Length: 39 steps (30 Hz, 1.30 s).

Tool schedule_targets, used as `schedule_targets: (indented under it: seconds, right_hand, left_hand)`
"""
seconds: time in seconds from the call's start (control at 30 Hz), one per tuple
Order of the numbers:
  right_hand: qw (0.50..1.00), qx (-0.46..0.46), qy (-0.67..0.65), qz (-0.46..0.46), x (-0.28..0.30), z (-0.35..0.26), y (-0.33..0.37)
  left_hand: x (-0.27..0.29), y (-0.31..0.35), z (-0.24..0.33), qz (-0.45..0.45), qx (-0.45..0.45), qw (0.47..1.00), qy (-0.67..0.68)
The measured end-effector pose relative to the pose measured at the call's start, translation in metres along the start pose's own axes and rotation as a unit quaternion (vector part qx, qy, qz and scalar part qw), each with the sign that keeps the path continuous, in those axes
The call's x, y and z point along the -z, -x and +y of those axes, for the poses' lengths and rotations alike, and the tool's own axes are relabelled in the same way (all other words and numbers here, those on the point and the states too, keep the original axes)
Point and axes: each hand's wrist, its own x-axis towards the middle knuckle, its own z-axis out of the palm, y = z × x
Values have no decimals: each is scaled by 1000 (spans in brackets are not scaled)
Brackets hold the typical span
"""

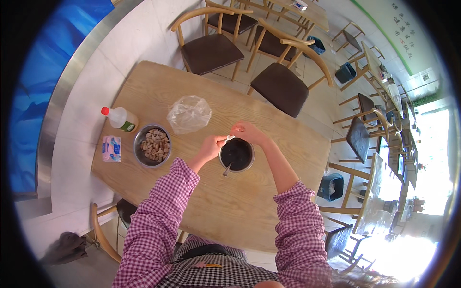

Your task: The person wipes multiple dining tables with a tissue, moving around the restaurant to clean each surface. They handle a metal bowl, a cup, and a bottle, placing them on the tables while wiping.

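Both hands are raised together above a round metal bowl (pixel 236 154) with dark contents, set near the middle of the wooden table (pixel 201 201). A small white piece (pixel 228 139), too small to identify beyond its pale colour and crumpled outline, is pinched between them just over the bowl's far rim. The left hand (pixel 210 146) is curled, fingers drawn in, thumb and fingertips closed on the left end of the piece. The right hand (pixel 247 132) is likewise bent into a pinch on the other end; the palm is turned down. How tightly either hand is clamped cannot be told at this scale.

A thin utensil handle (pixel 226 169) is seen leaning out over the bowl's near rim. To the left, well apart, a second steel bowl (pixel 153 145) is filled with pale, lumpy folded pieces. Just beyond it a crinkled clear plastic bag (pixel 189 113) is lying on the wood. A clear plastic bottle (pixel 119 118) with a red cap is laid on its side near the table's left edge, and a small soft tissue packet (pixel 111 148) is placed beside it. Sleeves of pink checked fabric are worn on both forearms. Wooden chairs (pixel 281 81) with dark padded seats are ranged beyond the table.
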Motion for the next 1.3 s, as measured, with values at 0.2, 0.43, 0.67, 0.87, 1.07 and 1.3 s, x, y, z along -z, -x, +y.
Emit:
schedule_targets:
  seconds: [0.2,0.43,0.67,0.87,1.07,1.3]
  right_hand:
    - [998,-5,64,-13,1,3,2]
    - [980,-121,-41,150,-3,45,61]
    - [800,-239,-378,400,-112,43,163]
    - [694,-236,-522,436,-148,38,185]
    - [709,-229,-557,366,-136,46,190]
    - [685,-191,-605,357,-142,55,187]
  left_hand:
    - [-4,-3,2,13,-10,999,-44]
    - [-19,18,-3,52,-2,998,-35]
    - [-63,60,5,112,168,973,115]
    - [-78,105,26,145,167,965,141]
    - [-74,149,78,44,-292,926,-236]
    - [-86,97,93,138,-335,897,-252]
